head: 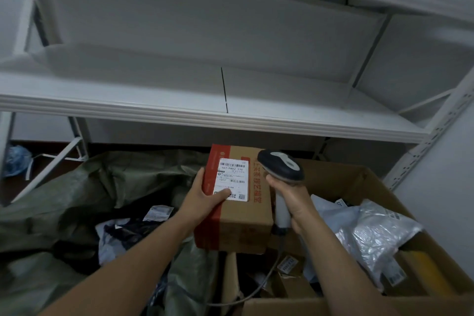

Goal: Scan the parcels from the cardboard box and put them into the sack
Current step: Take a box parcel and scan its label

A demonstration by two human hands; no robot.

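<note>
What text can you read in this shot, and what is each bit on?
"507-P802 T70": white label on the parcel in the left hand.
"P802": lower on that label.
Red Chinese print on the parcel: too blurred to quote.
Labels inside the cardboard box: too small.
Scanner in the right hand: none seen.

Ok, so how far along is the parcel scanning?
A few parcels already lie in the green sack. The left hand holds a boxed parcel while the right hand grips the scanner near its label. Several bags and packets remain in the cardboard box.
</note>
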